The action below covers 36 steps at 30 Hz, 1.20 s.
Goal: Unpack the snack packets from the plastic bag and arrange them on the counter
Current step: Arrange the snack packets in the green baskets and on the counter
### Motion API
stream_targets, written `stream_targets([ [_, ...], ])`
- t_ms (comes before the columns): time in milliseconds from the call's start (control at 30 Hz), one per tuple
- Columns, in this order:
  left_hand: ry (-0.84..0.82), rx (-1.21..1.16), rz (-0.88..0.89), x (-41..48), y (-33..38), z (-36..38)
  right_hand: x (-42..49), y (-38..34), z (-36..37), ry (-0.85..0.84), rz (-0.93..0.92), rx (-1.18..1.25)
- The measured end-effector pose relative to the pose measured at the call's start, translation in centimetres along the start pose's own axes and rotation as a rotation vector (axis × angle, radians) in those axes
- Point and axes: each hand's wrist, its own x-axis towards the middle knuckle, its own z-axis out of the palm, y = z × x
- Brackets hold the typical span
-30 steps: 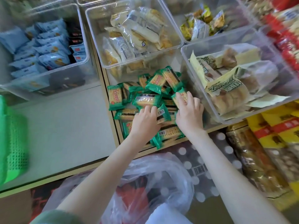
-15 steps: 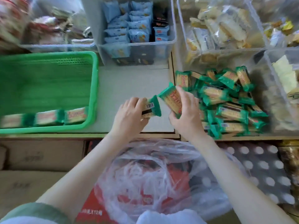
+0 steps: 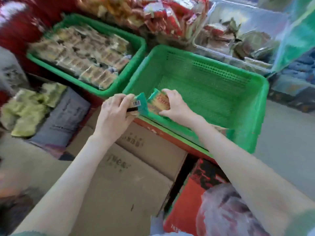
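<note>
Left hand (image 3: pixel 115 114): fingers curled round 1 green snack packet (image 3: pixel 141 105), gripped at its left end, barcode side facing the camera.

Right hand (image 3: pixel 176 106): pinches a second green packet (image 3: pixel 159 102) between thumb and fingers, printed orange face up.

Location of held items: both packets are over the near left corner of a green basket (image 3: pixel 213 70). The 2 packets are just beside each other. Motion blur prevents confirming whether their edges touch.

Surroundings: a second green basket (image 3: pixel 138 53) stands just beside the first, to its left and further back, and holds rows of pale wrapped packets whose detail is blurred. A clear bin (image 3: pixel 252 16) with wrapped goods stands behind the first basket. Grey tabletop (image 3: pixel 286 142) shows to the right of the first basket.

Lower area: the plastic bag (image 3: pixel 226 213), translucent and crumpled, lies low at the right, beneath the right forearm and against a red carton (image 3: pixel 184 201). Its contents cannot be made out. Brown cardboard boxes (image 3: pixel 133 176) sit under the left forearm, in front of the baskets.
</note>
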Motion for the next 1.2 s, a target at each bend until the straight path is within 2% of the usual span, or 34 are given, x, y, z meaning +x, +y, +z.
stream_targets([
  [167, 0.003, -0.036, -0.033, 0.8, -3.8, 0.8, 6.3, -0.9, 2.9, -0.179, 0.077, -0.188],
  [300, 0.003, -0.093, -0.074, 1.9, -4.4, 1.5, 6.9, -1.0, 2.0, -0.289, 0.016, -0.255],
  [400, -0.004, -0.118, -0.057, 3.9, -3.5, 2.2, 6.7, -0.4, 0.9, -0.226, -0.015, -0.292],
  [533, -0.074, -0.141, 0.045, 7.8, -1.2, 3.7, 5.8, 3.1, -2.4, -0.012, 0.109, -0.169],
  [700, -0.311, -0.104, 0.299, 12.7, 4.6, 6.9, 1.3, 10.6, -6.8, -0.092, 0.369, -0.36],
  [867, -0.586, 0.021, 0.478, 15.8, 11.5, 11.3, -3.1, 14.1, -8.9, -0.288, 0.525, -0.489],
  [967, -0.75, 0.058, 0.501, 15.7, 13.7, 14.1, -4.7, 14.9, -8.6, -0.325, 0.516, -0.499],
  [1067, -0.941, 0.025, 0.45, 14.9, 13.7, 15.9, -5.5, 14.9, -7.9, -0.316, 0.525, -0.445],
  [1133, -1.043, -0.011, 0.38, 14.9, 13.3, 15.8, -6.2, 14.6, -7.5, -0.235, 0.488, -0.496],
  [1200, -1.11, -0.039, 0.305, 15.2, 13.2, 14.9, -6.9, 14.2, -7.6, -0.084, 0.388, -0.636],
])
